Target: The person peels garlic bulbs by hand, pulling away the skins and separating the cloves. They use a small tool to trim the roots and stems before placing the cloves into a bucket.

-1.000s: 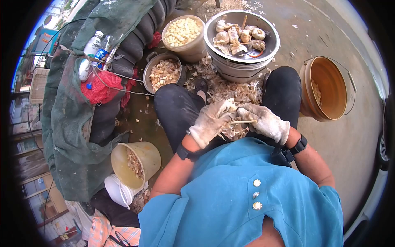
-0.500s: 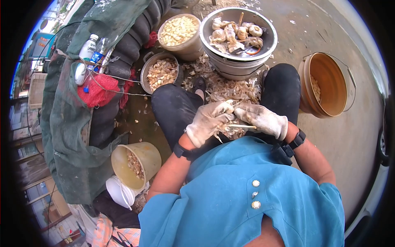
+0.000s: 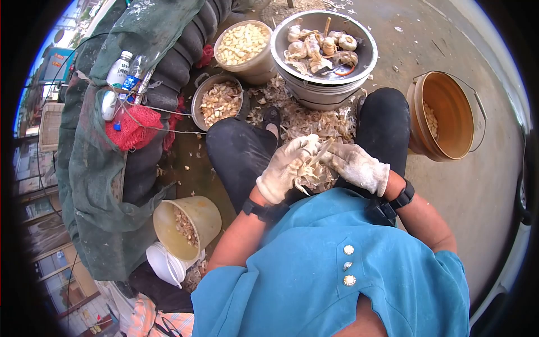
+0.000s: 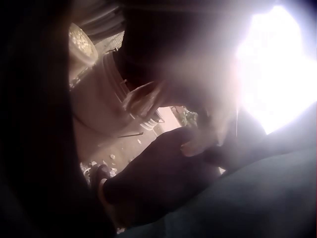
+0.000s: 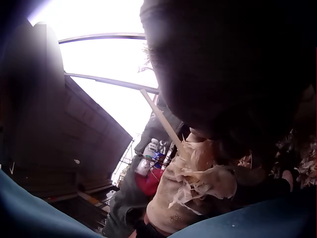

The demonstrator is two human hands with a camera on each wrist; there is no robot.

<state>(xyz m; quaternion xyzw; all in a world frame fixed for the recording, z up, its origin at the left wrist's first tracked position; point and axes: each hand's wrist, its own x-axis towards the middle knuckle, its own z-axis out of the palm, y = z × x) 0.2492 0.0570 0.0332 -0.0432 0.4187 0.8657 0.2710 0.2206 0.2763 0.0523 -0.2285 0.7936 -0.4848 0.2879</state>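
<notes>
Both gloved hands meet over the lap in the head view. The left hand [image 3: 288, 169] grips a garlic bulb with torn, papery skin [image 5: 198, 173], its fingers curled round it. From the bulb a pale stiff stem [image 5: 162, 120] sticks up, seen in the right wrist view. The right hand [image 3: 359, 167] has its fingers bent at the bulb's side, touching the left fingertips; its grip there is partly hidden. Dark blur and glare cover most of the left wrist view.
A metal bowl of garlic bulbs [image 3: 368, 42] tops a stack ahead. Left of it stand a tub of peeled cloves [image 3: 262, 62] and a pot of cloves [image 3: 198, 106]. An orange bucket [image 3: 457, 126] is at right, a tilted yellowish bucket [image 3: 208, 216] at lower left. Skins [image 3: 337, 126] litter the ground.
The stem, lying sideways toward the right hand before, now points up between the hands as the bulb has turned. Both hands stay close together, having shifted only slightly.
</notes>
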